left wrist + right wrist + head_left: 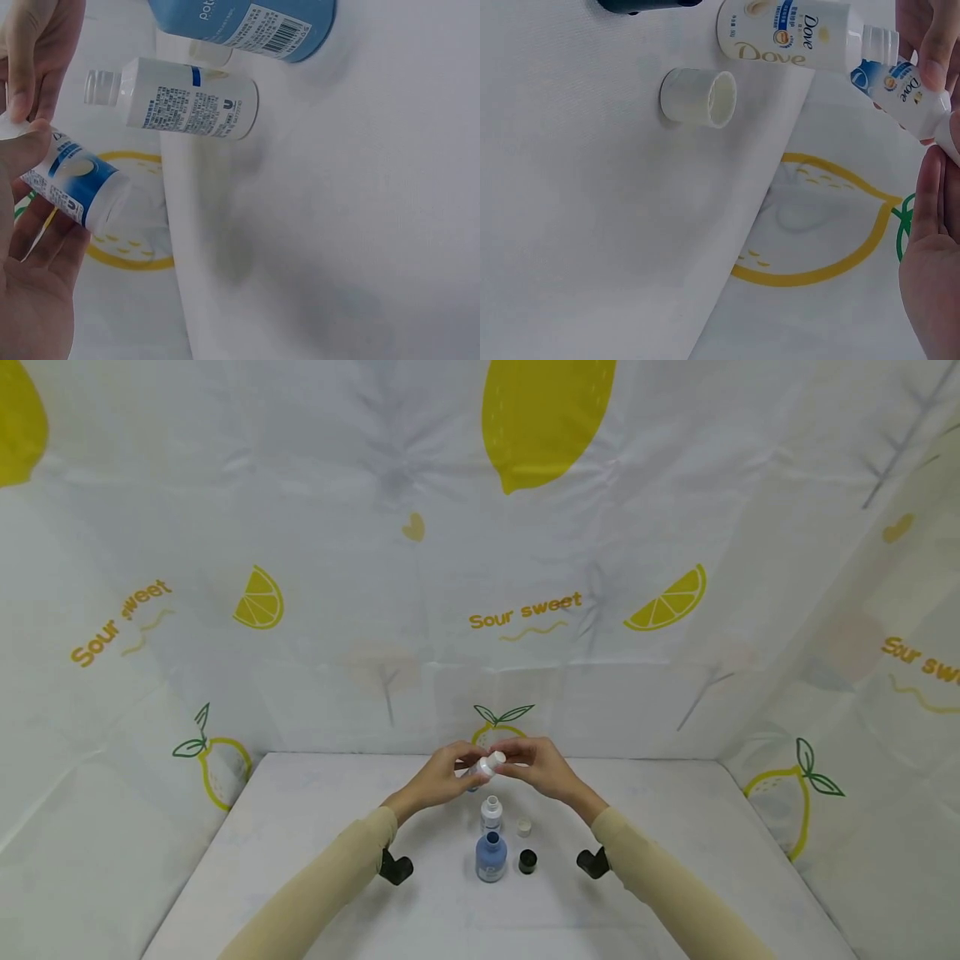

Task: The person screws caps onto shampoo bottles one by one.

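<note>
Above the far part of the table, my left hand [438, 779] grips a small white Dove bottle [82, 176] with a blue label, tilted with its top toward the right. My right hand [546, 770] pinches the white cap [497, 757] at that bottle's top. Below the hands a second white Dove bottle [491, 816] stands upright, its neck uncapped. In front of it is a blue bottle [491, 862], also without a cap. A loose white cap [694, 97] lies to the right of the standing Dove bottle, and a black cap [527, 861] beside the blue one.
The white-covered table [300, 827] ends at a back edge against a hanging white sheet [337, 610] printed with lemons and lettering. Black wrist cameras [396, 867] sit under both forearms.
</note>
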### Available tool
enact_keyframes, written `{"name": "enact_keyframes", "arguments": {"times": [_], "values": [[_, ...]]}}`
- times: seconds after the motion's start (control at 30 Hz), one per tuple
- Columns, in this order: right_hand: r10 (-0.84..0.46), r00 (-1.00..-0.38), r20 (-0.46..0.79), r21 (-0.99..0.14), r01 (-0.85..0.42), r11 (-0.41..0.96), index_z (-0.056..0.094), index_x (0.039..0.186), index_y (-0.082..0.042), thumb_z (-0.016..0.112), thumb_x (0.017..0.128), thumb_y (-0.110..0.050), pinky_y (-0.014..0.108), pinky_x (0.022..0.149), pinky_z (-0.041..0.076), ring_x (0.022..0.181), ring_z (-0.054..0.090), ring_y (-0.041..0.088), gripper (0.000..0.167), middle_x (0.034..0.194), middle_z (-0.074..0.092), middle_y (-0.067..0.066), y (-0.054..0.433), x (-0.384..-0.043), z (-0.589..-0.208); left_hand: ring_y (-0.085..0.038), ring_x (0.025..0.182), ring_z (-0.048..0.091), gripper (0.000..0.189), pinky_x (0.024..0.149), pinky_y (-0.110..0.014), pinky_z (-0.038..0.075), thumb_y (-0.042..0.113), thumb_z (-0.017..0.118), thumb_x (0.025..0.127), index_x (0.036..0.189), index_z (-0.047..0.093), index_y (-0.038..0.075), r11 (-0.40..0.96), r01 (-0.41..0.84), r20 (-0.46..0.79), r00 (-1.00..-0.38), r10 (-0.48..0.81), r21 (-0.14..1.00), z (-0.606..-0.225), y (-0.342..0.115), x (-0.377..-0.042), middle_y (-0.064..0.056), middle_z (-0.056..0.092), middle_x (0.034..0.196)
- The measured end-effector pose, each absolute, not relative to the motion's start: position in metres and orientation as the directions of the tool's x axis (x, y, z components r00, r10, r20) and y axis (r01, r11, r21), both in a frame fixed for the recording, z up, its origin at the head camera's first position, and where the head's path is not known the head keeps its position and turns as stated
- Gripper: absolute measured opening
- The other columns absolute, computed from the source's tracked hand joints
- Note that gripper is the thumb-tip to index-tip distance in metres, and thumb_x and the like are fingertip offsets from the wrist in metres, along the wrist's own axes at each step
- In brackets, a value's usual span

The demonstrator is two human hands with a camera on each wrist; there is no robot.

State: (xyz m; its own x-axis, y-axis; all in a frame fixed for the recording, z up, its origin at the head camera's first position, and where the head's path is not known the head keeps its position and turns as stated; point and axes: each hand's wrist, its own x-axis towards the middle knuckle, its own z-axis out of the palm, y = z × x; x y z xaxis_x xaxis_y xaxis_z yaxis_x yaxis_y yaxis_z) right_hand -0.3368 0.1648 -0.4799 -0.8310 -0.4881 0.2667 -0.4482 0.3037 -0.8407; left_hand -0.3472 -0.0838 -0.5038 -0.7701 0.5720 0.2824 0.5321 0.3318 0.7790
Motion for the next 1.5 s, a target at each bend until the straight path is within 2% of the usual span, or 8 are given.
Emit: {"name": "enact_keyframes", "arguments": {"times": [0.23, 0.53, 0.87, 1.13, 1.5], "values": [[-0.457, -0.851, 0.259, -0.83, -0.438, 0.345, 0.075, 0.124, 0.003, 0.081, 0.097, -0.008, 0.035, 0.098, 0.066, 0.1, 0.074, 0.009, 0.029, 0.119, 0.078, 0.022, 0.163, -0.336, -0.481, -0.033, 0.122, 0.071, 0.037, 0.111, -0.054, 0.061, 0.017, 0.079, 0.101, 0.133, 0.07, 0.002, 0.325, 0.539, 0.289, -0.764, 0.577, 0.777, -0.506, -0.083, -0.348, -0.017, 0.071, 0.129], [-0.427, -0.865, 0.263, -0.813, -0.437, 0.384, 0.076, 0.118, 0.001, 0.083, 0.096, -0.013, 0.043, 0.096, 0.066, 0.098, 0.075, 0.017, 0.026, 0.112, 0.079, 0.017, 0.16, -0.335, -0.478, -0.036, 0.123, 0.071, 0.037, 0.112, -0.056, 0.06, 0.016, 0.079, 0.101, 0.133, 0.07, 0.002, 0.319, 0.541, 0.293, -0.762, 0.577, 0.779, -0.505, -0.083, -0.348, -0.018, 0.071, 0.129], [-0.37, -0.896, 0.246, -0.809, -0.4, 0.431, 0.076, 0.11, -0.003, 0.086, 0.095, -0.019, 0.039, 0.091, 0.066, 0.091, 0.073, 0.014, 0.025, 0.102, 0.077, 0.012, 0.158, -0.335, -0.48, -0.034, 0.123, 0.071, 0.037, 0.112, -0.054, 0.061, 0.018, 0.08, 0.1, 0.133, 0.07, 0.004, 0.33, 0.547, 0.298, -0.764, 0.572, 0.77, -0.506, -0.081, -0.348, -0.016, 0.071, 0.127], [-0.322, -0.913, 0.249, -0.795, -0.383, 0.471, 0.075, 0.101, -0.005, 0.087, 0.093, -0.023, 0.018, 0.08, 0.06, 0.086, 0.069, 0.012, 0.023, 0.096, 0.075, 0.009, 0.156, -0.334, -0.482, -0.033, 0.123, 0.071, 0.036, 0.11, -0.05, 0.062, 0.019, 0.08, 0.1, 0.132, 0.071, 0.005, 0.334, 0.564, 0.313, -0.758, 0.572, 0.755, -0.507, -0.082, -0.348, -0.013, 0.071, 0.125], [-0.282, -0.925, 0.253, -0.805, -0.363, 0.468, 0.072, 0.092, -0.007, 0.089, 0.092, -0.026, 0.019, 0.071, 0.058, 0.078, 0.066, 0.012, 0.025, 0.088, 0.073, 0.007, 0.153, -0.334, -0.484, -0.031, 0.124, 0.071, 0.037, 0.111, -0.049, 0.062, 0.02, 0.08, 0.1, 0.133, 0.071, 0.006, 0.346, 0.562, 0.301, -0.758, 0.578, 0.752, -0.507, -0.082, -0.349, -0.013, 0.072, 0.128]]}}
